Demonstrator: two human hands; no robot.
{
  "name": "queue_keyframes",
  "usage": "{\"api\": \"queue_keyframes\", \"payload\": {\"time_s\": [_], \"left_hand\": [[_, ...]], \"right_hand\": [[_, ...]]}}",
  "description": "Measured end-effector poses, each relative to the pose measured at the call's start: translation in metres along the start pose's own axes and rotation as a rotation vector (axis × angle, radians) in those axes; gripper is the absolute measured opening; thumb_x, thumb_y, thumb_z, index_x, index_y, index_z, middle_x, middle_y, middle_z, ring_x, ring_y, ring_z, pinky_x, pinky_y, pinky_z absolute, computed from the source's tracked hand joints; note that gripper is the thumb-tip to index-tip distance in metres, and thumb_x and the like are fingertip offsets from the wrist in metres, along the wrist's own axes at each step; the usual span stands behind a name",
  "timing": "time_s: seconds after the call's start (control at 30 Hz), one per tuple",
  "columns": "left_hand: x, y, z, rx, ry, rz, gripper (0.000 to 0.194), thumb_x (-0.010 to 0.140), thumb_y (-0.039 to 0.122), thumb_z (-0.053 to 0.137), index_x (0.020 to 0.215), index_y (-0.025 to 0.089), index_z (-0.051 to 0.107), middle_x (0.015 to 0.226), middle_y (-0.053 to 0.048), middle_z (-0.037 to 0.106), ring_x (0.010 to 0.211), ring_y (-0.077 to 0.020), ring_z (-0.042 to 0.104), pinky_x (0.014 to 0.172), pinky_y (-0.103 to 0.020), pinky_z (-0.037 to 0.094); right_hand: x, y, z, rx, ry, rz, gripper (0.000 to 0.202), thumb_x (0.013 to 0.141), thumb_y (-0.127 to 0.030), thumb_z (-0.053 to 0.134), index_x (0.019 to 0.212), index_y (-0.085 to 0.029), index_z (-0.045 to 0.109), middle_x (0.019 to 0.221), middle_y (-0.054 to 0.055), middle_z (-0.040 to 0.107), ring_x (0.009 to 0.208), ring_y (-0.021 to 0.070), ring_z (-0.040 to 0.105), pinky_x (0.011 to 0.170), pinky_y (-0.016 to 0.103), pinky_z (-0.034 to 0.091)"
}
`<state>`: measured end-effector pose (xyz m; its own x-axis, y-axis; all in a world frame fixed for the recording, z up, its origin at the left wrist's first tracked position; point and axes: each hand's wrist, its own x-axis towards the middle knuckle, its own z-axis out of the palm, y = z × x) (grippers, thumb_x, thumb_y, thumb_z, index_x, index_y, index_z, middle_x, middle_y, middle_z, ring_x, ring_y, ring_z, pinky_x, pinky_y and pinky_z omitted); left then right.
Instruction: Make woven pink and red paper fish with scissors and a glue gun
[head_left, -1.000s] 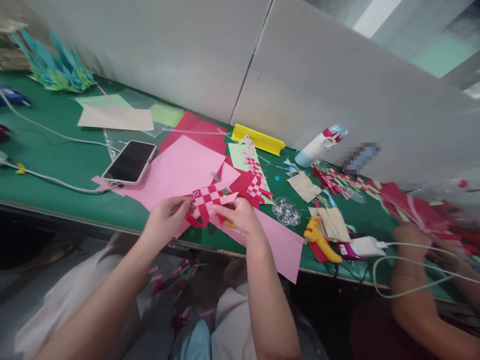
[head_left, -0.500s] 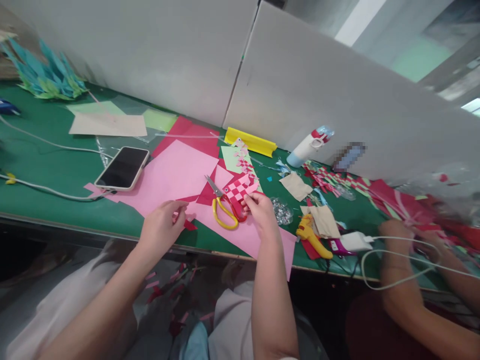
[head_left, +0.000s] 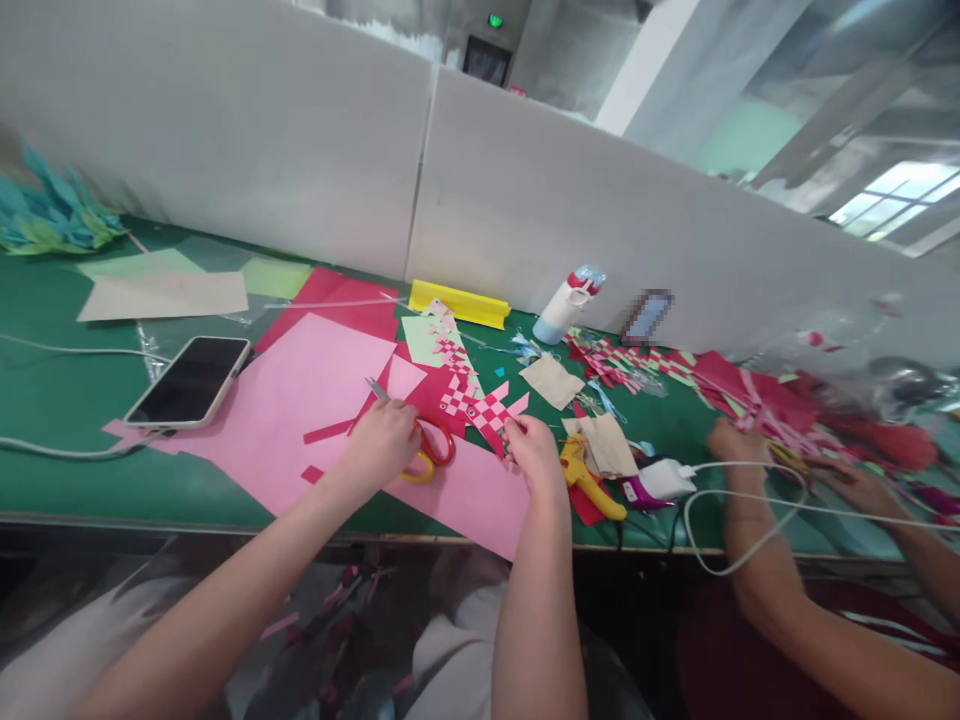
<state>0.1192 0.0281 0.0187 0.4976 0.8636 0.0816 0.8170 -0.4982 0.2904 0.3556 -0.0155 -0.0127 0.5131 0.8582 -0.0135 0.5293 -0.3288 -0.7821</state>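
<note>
My right hand (head_left: 536, 452) pinches the edge of a woven paper fish (head_left: 493, 412), checkered red and pink, with a small round eye and pointed pink strips at its tail. My left hand (head_left: 386, 440) closes over the middle of a pair of scissors (head_left: 436, 440). Their yellow and red handle loops show to the right of the hand, and the blade tips stick out beyond the fingers. Under both hands lies a large pink paper sheet (head_left: 315, 370). A dark red strip (head_left: 327, 433) rests just left of my left hand. Smaller checkered fish (head_left: 451, 355) lie behind the held one.
Left stands a phone (head_left: 191, 380) with a cable. A yellow holder (head_left: 459, 304) and a bottle (head_left: 568, 305) are near the partition. Right of my hand lie a yellow glue gun (head_left: 589, 480) and a white charger (head_left: 664, 480). A co-worker's hands (head_left: 739, 445) handle paper strips farther right.
My left hand has moved right onto the scissors, leaving red paper scraps behind. My right hand has lifted the checkered fish away from the scissors. The camera view has shifted up and right.
</note>
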Motion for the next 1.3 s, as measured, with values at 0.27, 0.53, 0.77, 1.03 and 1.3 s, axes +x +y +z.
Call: {"api": "queue_keyframes", "payload": {"time_s": [0.27,0.53,0.77,1.03,1.3], "left_hand": [[0.055,0.043,0.032,0.049,0.015,-0.062,0.033,0.093,0.027,0.039,0.11,0.007,0.061,0.109,-0.023,0.063,0.103,-0.033,0.057,0.084,-0.043,0.044],[0.059,0.067,0.041,0.022,0.039,-0.133,0.035,0.092,0.023,0.041,0.116,0.003,0.057,0.111,-0.026,0.06,0.105,-0.0353,0.056,0.083,-0.043,0.043],[0.06,0.071,0.04,-0.066,0.056,-0.173,0.034,0.089,0.017,0.042,0.12,0.007,0.053,0.116,-0.024,0.057,0.11,-0.0346,0.054,0.087,-0.043,0.043],[0.072,0.058,0.038,-0.393,0.05,-0.268,0.058,0.076,0.018,0.062,0.131,0.015,0.042,0.127,-0.021,0.052,0.098,-0.0279,0.063,0.074,-0.033,0.047],[0.088,0.027,0.029,-0.908,0.04,-0.419,0.041,0.061,0.02,0.075,0.1,0.015,0.063,0.079,-0.002,0.067,0.072,-0.0177,0.063,0.063,-0.027,0.046]], "right_hand": [[-0.001,-0.001,-0.011,0.021,-0.023,0.045,0.029,0.082,-0.043,0.047,0.071,-0.019,0.06,0.067,0.003,0.065,0.044,0.0125,0.053,0.049,0.026,0.042],[-0.003,-0.004,-0.019,-0.028,-0.002,0.02,0.031,0.083,-0.043,0.048,0.072,-0.018,0.064,0.063,0.005,0.065,0.053,0.0159,0.056,0.053,0.026,0.043],[-0.004,-0.002,-0.024,-0.045,0.021,0.022,0.03,0.084,-0.039,0.047,0.078,-0.018,0.068,0.07,0.007,0.068,0.059,0.0175,0.059,0.055,0.026,0.043],[-0.005,0.002,-0.027,-0.013,0.038,0.022,0.027,0.083,-0.037,0.049,0.081,-0.019,0.07,0.074,0.009,0.07,0.065,0.0208,0.061,0.059,0.03,0.045],[-0.008,0.003,-0.031,0.106,0.038,0.026,0.026,0.081,-0.04,0.051,0.076,-0.02,0.067,0.069,0.008,0.067,0.064,0.021,0.06,0.058,0.03,0.045]]}}
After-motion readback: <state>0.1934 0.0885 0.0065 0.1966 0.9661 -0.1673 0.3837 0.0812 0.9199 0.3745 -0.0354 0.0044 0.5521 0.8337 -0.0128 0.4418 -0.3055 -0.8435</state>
